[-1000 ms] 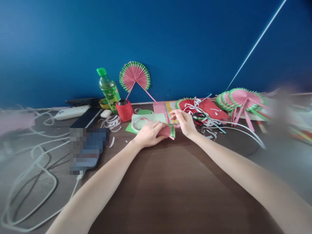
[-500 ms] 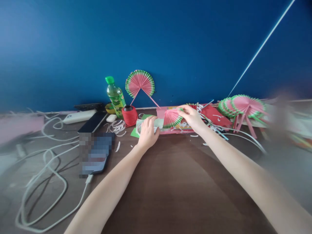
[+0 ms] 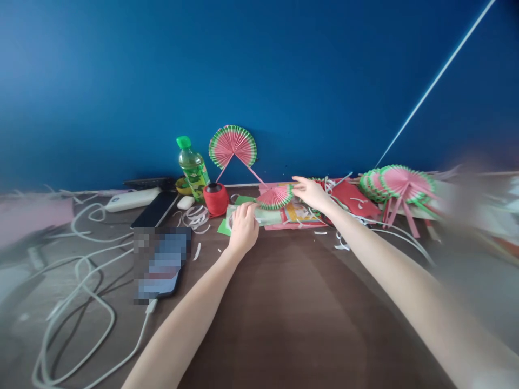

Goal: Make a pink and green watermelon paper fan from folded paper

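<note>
A small pleated paper fan (image 3: 276, 198), pink with a green and white rim, lies half spread over papers at the back of the table. The curled fingers of my left hand (image 3: 244, 229) close at its left end; the exact fingertip contact is partly hidden. Just off the right end of the fan is my right hand (image 3: 312, 193), its fingers stretched and apart, holding nothing. Beneath the fan lie a pale green paper strip (image 3: 270, 217) and a yellow printed piece (image 3: 302, 212).
Against the blue wall leans a finished-looking round fan (image 3: 233, 143). Left of my hands stand a red thread spool (image 3: 216, 200) and a green-capped bottle (image 3: 193, 166). A phone (image 3: 165, 270) with a looped white cable lies at left. More fans (image 3: 405, 183) are stacked at right.
The fan has shifted left and spread wider, its left end now at my left hand. My right hand has let go of its right end, fingers opening.
</note>
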Tool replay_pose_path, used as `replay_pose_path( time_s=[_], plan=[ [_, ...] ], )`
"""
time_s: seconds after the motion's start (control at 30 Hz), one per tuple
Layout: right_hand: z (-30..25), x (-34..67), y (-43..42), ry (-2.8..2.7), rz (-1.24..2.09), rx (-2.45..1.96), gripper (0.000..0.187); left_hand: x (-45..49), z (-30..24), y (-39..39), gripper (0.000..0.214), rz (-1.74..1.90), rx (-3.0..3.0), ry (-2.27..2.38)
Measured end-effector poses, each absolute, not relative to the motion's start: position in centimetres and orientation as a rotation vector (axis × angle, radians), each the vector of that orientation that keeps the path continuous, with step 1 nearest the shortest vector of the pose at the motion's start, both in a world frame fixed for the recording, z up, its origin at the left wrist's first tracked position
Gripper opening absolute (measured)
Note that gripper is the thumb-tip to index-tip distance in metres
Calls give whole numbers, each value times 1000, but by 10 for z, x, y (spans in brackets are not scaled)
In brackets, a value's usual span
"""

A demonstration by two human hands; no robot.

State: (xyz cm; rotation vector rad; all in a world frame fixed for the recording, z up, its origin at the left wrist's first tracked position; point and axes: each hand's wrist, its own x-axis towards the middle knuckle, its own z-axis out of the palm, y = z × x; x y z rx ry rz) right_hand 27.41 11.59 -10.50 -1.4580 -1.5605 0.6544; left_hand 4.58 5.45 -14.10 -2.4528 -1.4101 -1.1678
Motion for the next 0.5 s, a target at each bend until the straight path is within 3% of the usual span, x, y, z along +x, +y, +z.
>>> replay_pose_path(
  time_s=[0.07, 0.13, 0.5],
  plan=[
    [-102, 285, 101, -1766, 463, -1462, 18, 47, -142, 55, 40, -1115, -2450, -1404],
    [-103, 295, 85, -1879, 378, -1426, 18, 47, -142, 54, 38, -1065, -2453, -1385],
    [-123, 284, 81, -2189, 447, -1414, 56, 50, -140, 52, 33, -872, -2528, -1334]
  ],
)
